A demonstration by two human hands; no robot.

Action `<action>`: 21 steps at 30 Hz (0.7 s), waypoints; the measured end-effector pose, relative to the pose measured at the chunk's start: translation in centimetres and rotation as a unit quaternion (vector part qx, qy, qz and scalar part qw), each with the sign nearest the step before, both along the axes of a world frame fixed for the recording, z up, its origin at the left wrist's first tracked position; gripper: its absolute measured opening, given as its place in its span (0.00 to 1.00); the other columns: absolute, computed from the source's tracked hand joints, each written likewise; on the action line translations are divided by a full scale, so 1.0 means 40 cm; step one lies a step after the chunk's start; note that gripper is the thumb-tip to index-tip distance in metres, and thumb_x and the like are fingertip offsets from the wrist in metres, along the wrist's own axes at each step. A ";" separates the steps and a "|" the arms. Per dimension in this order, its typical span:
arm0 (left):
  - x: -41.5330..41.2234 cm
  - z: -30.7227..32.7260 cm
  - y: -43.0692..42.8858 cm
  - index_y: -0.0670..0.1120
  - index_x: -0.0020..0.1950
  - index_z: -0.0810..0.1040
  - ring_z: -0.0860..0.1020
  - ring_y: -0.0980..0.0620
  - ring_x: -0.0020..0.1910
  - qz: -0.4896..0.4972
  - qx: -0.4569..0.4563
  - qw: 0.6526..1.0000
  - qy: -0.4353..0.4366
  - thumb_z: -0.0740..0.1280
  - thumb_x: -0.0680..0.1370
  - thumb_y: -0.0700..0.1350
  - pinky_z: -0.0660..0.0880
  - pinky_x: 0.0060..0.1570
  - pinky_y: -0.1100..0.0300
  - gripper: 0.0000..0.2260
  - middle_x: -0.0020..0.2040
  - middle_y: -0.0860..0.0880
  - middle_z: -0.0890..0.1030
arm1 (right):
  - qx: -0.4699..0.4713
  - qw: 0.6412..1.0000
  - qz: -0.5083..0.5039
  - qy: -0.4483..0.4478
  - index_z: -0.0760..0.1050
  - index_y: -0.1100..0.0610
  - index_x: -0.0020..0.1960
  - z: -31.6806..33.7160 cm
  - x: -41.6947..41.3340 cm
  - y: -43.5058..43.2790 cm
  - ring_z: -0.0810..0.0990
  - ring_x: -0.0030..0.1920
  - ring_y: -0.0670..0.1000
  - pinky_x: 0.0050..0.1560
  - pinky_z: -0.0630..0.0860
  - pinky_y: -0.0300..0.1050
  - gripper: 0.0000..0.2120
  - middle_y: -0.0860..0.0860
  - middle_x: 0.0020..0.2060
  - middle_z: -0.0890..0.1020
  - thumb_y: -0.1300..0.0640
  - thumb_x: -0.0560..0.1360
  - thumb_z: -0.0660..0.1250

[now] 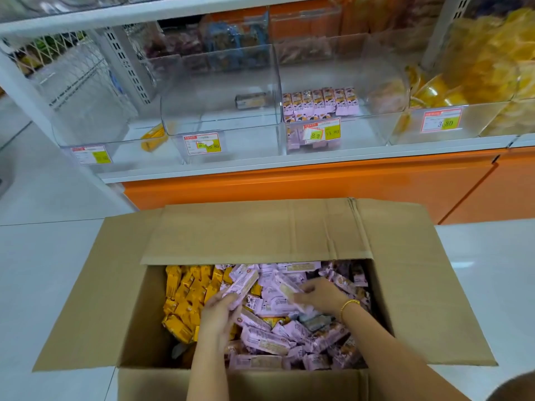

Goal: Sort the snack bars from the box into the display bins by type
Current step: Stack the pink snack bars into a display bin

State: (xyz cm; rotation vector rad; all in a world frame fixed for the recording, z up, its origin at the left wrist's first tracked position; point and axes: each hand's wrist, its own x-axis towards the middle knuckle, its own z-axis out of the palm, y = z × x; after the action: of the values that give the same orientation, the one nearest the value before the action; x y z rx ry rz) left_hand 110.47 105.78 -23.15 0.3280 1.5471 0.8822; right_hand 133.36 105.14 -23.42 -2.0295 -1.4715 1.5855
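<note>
While deep in box (260, 233), left hand (220, 311) grips pink bars (243, 285); right hand (321, 293) pinches neighbouring bar (285, 289).

Pale glossy floor (43, 270) tiles reflect soft light. A white shelf (289, 162) runs across on an orange base (289, 186). An upper shelf (144, 13) sits above on slotted posts (127, 62). A wire grid (52, 50) stands far left.
</note>
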 end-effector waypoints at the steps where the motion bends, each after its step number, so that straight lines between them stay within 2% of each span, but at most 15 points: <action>1: 0.001 0.019 -0.012 0.40 0.60 0.72 0.77 0.47 0.44 0.031 -0.007 0.995 -0.097 0.63 0.77 0.31 0.80 0.34 0.61 0.12 0.52 0.39 0.76 | -0.003 0.999 -0.019 0.049 0.77 0.58 0.39 0.033 0.009 -0.004 0.70 0.24 0.45 0.28 0.68 0.36 0.10 0.51 0.24 0.71 0.55 0.77 0.67; 2: 0.004 0.036 -0.020 0.40 0.59 0.72 0.77 0.45 0.46 0.048 -0.010 0.985 -0.168 0.61 0.77 0.30 0.81 0.34 0.61 0.12 0.52 0.39 0.76 | -0.005 0.994 -0.045 0.099 0.79 0.56 0.46 0.067 0.016 -0.009 0.76 0.27 0.47 0.30 0.73 0.37 0.07 0.53 0.27 0.78 0.53 0.78 0.66; 4: 0.018 0.077 -0.028 0.41 0.56 0.73 0.77 0.42 0.47 0.050 0.001 0.966 -0.253 0.60 0.76 0.29 0.81 0.35 0.61 0.12 0.50 0.37 0.77 | 0.017 0.985 -0.062 0.162 0.78 0.49 0.47 0.137 0.033 -0.016 0.80 0.30 0.50 0.35 0.78 0.44 0.06 0.55 0.34 0.84 0.48 0.78 0.65; 5: 0.027 0.098 -0.028 0.41 0.55 0.73 0.77 0.41 0.48 0.043 0.009 0.960 -0.277 0.60 0.75 0.29 0.81 0.35 0.60 0.12 0.50 0.37 0.78 | 0.033 0.983 -0.052 0.175 0.78 0.48 0.47 0.172 0.046 -0.015 0.79 0.30 0.51 0.35 0.77 0.45 0.06 0.55 0.35 0.84 0.47 0.77 0.65; 7: 0.038 0.130 -0.027 0.41 0.51 0.73 0.78 0.41 0.49 0.008 0.025 0.954 -0.297 0.66 0.69 0.29 0.81 0.35 0.60 0.13 0.51 0.36 0.79 | 0.045 0.980 -0.029 0.189 0.80 0.48 0.52 0.244 0.075 -0.014 0.76 0.34 0.52 0.34 0.75 0.40 0.07 0.54 0.34 0.80 0.48 0.77 0.67; 9: 0.046 0.157 -0.031 0.40 0.47 0.73 0.81 0.42 0.45 -0.052 0.047 0.947 -0.314 0.78 0.56 0.31 0.80 0.34 0.60 0.25 0.48 0.36 0.81 | 0.046 0.974 0.001 0.224 0.81 0.48 0.55 0.308 0.104 -0.011 0.74 0.36 0.52 0.35 0.74 0.36 0.10 0.52 0.32 0.74 0.54 0.75 0.70; 11: 0.048 0.172 -0.038 0.39 0.48 0.76 0.82 0.44 0.40 -0.091 0.057 0.937 -0.333 0.83 0.46 0.34 0.80 0.33 0.59 0.32 0.46 0.36 0.82 | 0.063 0.967 0.038 0.244 0.83 0.52 0.53 0.353 0.130 -0.011 0.73 0.32 0.47 0.34 0.73 0.33 0.10 0.48 0.30 0.74 0.62 0.73 0.71; 12: 0.050 0.174 -0.041 0.38 0.48 0.79 0.82 0.44 0.39 -0.099 0.061 0.934 -0.338 0.84 0.46 0.37 0.80 0.32 0.59 0.33 0.46 0.37 0.81 | 0.079 0.967 0.058 0.234 0.84 0.53 0.51 0.366 0.139 -0.012 0.74 0.31 0.45 0.34 0.72 0.32 0.11 0.47 0.31 0.77 0.65 0.72 0.71; 14: 0.062 0.192 -0.047 0.36 0.53 0.80 0.81 0.44 0.40 -0.117 0.068 0.933 -0.334 0.85 0.50 0.44 0.79 0.32 0.58 0.35 0.48 0.36 0.81 | 0.111 0.971 0.095 0.189 0.84 0.54 0.49 0.376 0.150 -0.013 0.77 0.36 0.40 0.38 0.71 0.30 0.13 0.42 0.37 0.82 0.68 0.70 0.73; 15: 0.068 0.199 -0.045 0.35 0.55 0.78 0.81 0.44 0.41 -0.125 0.075 0.932 -0.332 0.85 0.52 0.47 0.79 0.32 0.58 0.37 0.48 0.36 0.80 | 0.123 0.971 0.105 0.177 0.83 0.54 0.49 0.378 0.153 -0.014 0.78 0.39 0.40 0.41 0.72 0.31 0.14 0.42 0.40 0.82 0.69 0.68 0.73; 17: 0.079 0.217 -0.038 0.36 0.53 0.75 0.81 0.45 0.41 -0.150 0.101 0.927 -0.329 0.84 0.54 0.46 0.80 0.34 0.57 0.34 0.49 0.36 0.81 | 0.140 0.966 0.106 0.188 0.79 0.56 0.50 0.377 0.156 -0.013 0.79 0.43 0.45 0.42 0.76 0.37 0.18 0.46 0.43 0.81 0.74 0.67 0.72; 19: 0.093 0.243 -0.027 0.37 0.56 0.76 0.82 0.44 0.47 -0.187 0.124 0.919 -0.324 0.84 0.56 0.44 0.81 0.42 0.56 0.33 0.54 0.36 0.81 | 0.158 0.960 0.106 0.204 0.77 0.56 0.49 0.381 0.156 -0.010 0.79 0.44 0.48 0.41 0.78 0.42 0.20 0.47 0.43 0.81 0.77 0.66 0.70; 21: 0.106 0.264 -0.021 0.36 0.62 0.75 0.79 0.43 0.58 -0.237 0.147 0.906 -0.318 0.82 0.61 0.42 0.77 0.58 0.54 0.32 0.60 0.36 0.78 | 0.172 0.953 0.113 0.220 0.77 0.55 0.47 0.390 0.153 -0.008 0.80 0.46 0.50 0.43 0.78 0.48 0.20 0.46 0.44 0.81 0.78 0.66 0.69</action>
State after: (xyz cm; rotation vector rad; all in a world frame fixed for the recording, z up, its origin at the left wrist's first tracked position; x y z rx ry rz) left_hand 114.69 104.93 -12.58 0.5436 0.6811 0.7295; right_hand 139.47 104.82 -7.81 -1.2566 -1.6906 1.5872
